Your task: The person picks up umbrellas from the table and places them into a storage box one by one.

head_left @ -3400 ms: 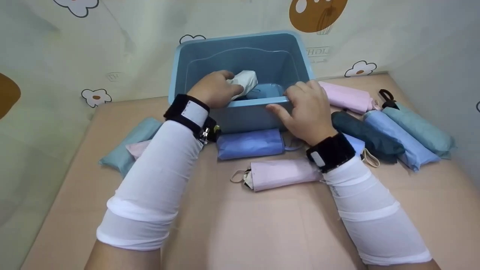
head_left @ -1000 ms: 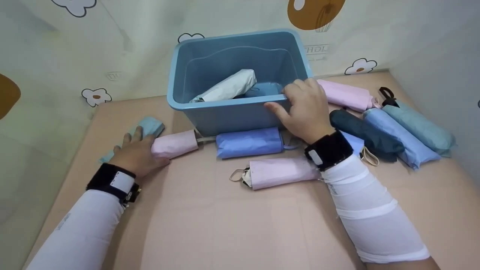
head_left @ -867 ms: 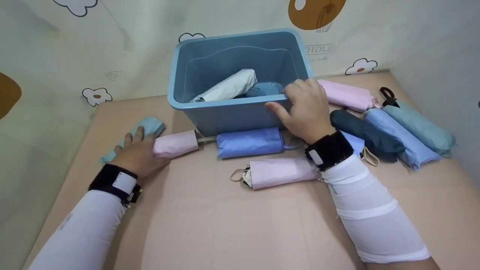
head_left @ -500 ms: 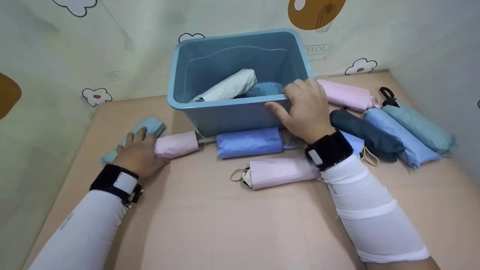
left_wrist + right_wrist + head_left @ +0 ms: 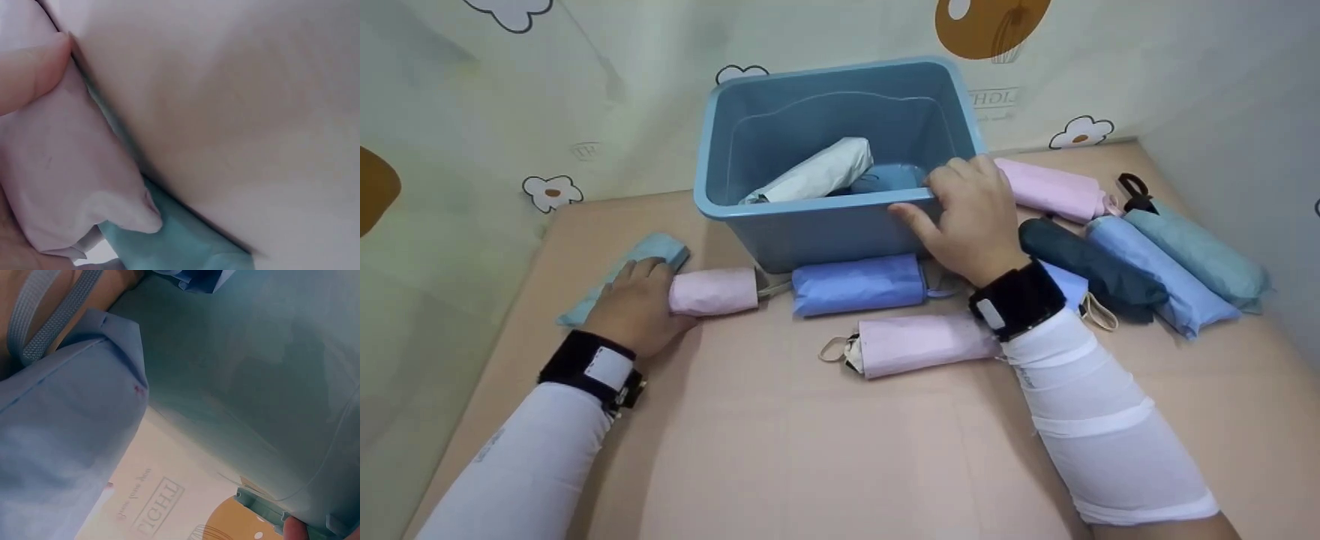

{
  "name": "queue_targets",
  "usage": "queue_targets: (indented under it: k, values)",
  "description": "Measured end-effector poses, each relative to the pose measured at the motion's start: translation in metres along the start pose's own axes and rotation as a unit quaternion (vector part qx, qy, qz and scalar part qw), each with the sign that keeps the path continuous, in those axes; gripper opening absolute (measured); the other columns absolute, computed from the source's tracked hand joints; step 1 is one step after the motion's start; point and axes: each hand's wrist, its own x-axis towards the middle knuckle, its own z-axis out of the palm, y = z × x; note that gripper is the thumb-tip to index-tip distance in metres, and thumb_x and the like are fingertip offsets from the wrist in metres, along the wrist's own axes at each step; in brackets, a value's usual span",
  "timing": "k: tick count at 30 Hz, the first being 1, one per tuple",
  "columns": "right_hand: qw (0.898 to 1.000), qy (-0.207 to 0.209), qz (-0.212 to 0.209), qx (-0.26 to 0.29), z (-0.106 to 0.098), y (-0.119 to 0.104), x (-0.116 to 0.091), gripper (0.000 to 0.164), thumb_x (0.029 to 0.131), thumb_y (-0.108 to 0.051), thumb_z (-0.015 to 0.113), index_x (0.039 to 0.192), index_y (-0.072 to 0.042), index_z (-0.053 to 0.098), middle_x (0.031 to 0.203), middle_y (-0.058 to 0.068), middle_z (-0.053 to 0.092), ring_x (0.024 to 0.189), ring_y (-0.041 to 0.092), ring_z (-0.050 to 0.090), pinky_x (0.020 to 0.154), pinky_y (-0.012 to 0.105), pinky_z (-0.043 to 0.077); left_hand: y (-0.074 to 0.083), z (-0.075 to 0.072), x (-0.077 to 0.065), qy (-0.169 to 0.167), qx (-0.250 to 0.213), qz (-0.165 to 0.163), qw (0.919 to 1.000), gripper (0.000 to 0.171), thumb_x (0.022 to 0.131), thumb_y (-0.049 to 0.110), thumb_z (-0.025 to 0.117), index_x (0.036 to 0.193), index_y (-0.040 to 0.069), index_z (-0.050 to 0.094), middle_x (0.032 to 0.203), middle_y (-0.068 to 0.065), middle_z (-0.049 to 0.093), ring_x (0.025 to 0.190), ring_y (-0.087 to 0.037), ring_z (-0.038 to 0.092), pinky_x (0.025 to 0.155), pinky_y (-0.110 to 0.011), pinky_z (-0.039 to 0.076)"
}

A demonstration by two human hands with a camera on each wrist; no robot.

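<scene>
Gripping a pale pink folded umbrella (image 5: 714, 291) by its plain end, the left hand (image 5: 636, 311) sets its thumb on one side and curled fingers on the other, perhaps because that end lies nearest the arm while the strap points toward the blue bin (image 5: 825, 238); whether the umbrella is raised off the table (image 5: 840, 450) I cannot tell. A teal umbrella (image 5: 661, 249) lies just beyond, partly hidden by that hand. The right hand (image 5: 971, 217) clasps the bin's front rim, thumb outside, probably to steady it. Inside, a white umbrella (image 5: 821, 171) lies slantwise, seemingly because nothing props it straight.
</scene>
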Motion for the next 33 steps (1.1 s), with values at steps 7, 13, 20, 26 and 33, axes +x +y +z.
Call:
queue_targets:
  k: [7,13,20,26,33]
  values:
    - [1.0,0.011,-0.01,0.005,0.002,0.001,0.0,0.059,0.094,-0.06,0.068,0.086,-0.002,0.063,0.084,0.015,0.064,0.085,0.04,0.049,0.082,0.052,0.041,0.003,-0.001,-0.003,0.048,-0.019,0.029,0.9982,0.072,0.091,0.03,0.079,0.141,-0.011,0.048,0.138,-0.033,0.056,0.133,-0.051,0.052,0.116,-0.063,0.039]
    - [1.0,0.009,-0.01,0.003,0.001,0.0,0.0,0.058,0.094,-0.059,0.068,0.087,-0.002,0.063,0.085,0.015,0.064,0.085,0.04,0.049,0.082,0.053,0.041,0.007,-0.008,-0.007,0.094,-0.033,0.048,0.9939,0.054,0.093,0.024,0.075,0.132,-0.007,0.054,0.121,-0.028,0.062,0.116,-0.049,0.06,0.106,-0.064,0.045]
    - [1.0,0.009,-0.004,0.009,0.002,0.001,0.0,0.057,0.093,-0.059,0.07,0.087,-0.002,0.063,0.084,0.015,0.064,0.084,0.04,0.049,0.081,0.052,0.04,0.016,-0.022,-0.01,0.112,-0.042,0.071,0.9902,0.042,0.094,0.016,0.07,0.126,-0.005,0.054,0.115,-0.024,0.062,0.11,-0.046,0.06,0.104,-0.064,0.047]
    - [1.0,0.007,-0.002,0.008,0.002,0.001,-0.001,0.057,0.094,-0.059,0.07,0.088,-0.002,0.064,0.085,0.015,0.064,0.085,0.04,0.049,0.081,0.052,0.04,0.023,-0.034,-0.014,0.115,-0.07,0.098,0.986,0.05,0.09,0.02,0.079,0.126,-0.004,0.055,0.116,-0.021,0.063,0.107,-0.042,0.061,0.102,-0.062,0.049]
    - [1.0,0.007,-0.002,0.006,0.001,0.0,0.0,0.058,0.094,-0.06,0.069,0.088,-0.002,0.064,0.085,0.015,0.065,0.085,0.039,0.05,0.081,0.052,0.041,0.036,-0.049,-0.018,0.117,-0.125,0.114,0.9785,0.05,0.086,0.018,0.083,0.12,-0.003,0.055,0.105,-0.017,0.06,0.093,-0.033,0.056,0.085,-0.051,0.046]
